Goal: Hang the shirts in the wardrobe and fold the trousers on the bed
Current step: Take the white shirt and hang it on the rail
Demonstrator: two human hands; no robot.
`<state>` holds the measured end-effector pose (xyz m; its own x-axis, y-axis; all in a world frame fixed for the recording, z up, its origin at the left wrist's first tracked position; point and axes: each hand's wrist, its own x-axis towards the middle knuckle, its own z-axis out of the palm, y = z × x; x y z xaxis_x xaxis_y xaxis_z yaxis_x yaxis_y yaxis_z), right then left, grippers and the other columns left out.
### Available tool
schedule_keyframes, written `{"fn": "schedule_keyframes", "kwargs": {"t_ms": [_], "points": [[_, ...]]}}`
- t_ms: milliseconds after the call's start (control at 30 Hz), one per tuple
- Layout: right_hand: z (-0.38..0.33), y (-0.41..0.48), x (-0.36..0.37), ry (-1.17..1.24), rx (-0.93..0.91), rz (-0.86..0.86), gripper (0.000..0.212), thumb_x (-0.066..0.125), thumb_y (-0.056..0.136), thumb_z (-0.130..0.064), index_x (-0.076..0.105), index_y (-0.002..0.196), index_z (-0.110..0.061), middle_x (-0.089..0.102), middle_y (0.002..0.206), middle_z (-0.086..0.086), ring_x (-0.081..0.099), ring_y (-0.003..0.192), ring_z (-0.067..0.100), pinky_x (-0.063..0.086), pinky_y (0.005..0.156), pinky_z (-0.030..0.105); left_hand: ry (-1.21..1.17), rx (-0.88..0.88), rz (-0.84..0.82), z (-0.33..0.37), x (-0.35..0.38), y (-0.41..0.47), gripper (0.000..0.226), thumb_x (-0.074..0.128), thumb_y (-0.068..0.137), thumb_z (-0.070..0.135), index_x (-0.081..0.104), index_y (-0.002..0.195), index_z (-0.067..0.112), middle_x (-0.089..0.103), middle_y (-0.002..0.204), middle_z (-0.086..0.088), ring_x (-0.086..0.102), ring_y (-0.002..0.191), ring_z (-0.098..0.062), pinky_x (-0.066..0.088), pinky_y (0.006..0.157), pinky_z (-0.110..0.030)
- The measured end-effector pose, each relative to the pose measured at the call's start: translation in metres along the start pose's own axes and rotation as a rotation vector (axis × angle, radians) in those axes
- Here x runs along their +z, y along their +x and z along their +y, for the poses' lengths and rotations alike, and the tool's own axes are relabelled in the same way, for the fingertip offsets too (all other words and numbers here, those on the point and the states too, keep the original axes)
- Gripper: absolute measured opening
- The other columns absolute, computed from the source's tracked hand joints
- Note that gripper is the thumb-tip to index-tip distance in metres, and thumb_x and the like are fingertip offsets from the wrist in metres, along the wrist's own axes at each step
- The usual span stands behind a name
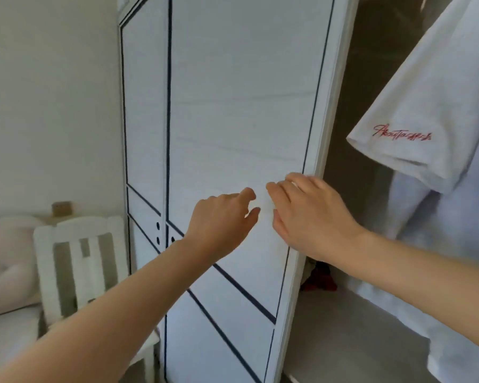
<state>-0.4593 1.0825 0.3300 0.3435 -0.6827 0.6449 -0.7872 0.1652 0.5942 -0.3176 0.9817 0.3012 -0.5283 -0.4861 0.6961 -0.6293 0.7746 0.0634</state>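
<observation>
Both hands were at the wardrobe door (238, 106), the right hand (313, 217) resting loose, unclenched fingers near its right edge and the left hand (221, 219) relaxed and empty beside it, apparently to slide it, while a white shirt (432, 106) hung inside at right.

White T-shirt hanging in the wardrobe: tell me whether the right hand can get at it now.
Probably yes. The right hand is by the edge of the door, and the white T-shirt hangs in the open wardrobe to its right, with nothing visible between them.
</observation>
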Motion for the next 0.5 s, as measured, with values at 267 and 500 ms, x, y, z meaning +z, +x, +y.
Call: {"fn": "schedule_keyframes", "kwargs": {"t_ms": [267,500], "points": [[-0.148,0.040,0.091,0.298,-0.089,-0.018,0.027,0.066,0.069,-0.015,0.062,0.091,-0.001,0.059,0.066,0.008,0.056,0.064,0.029,0.036,0.055,0.032,0.159,-0.313,-0.125,-0.112,0.025,-0.107,0.034,0.035,0.103,0.044,0.049,0.128,0.028,0.070,0.106,0.010,0.068,0.088,-0.017,0.054,0.072,-0.033],[-0.278,0.053,0.172,0.568,-0.129,-0.153,0.028,0.074,0.048,0.001,0.056,0.070,-0.003,0.048,0.050,0.006,0.043,0.046,0.023,0.025,0.051,0.027,0.267,-0.616,-0.214,-0.207,0.052,-0.211,0.029,0.037,0.103,0.038,0.054,0.122,0.023,0.069,0.095,0.008,0.063,0.072,-0.014,0.038,0.052,-0.023]]}}
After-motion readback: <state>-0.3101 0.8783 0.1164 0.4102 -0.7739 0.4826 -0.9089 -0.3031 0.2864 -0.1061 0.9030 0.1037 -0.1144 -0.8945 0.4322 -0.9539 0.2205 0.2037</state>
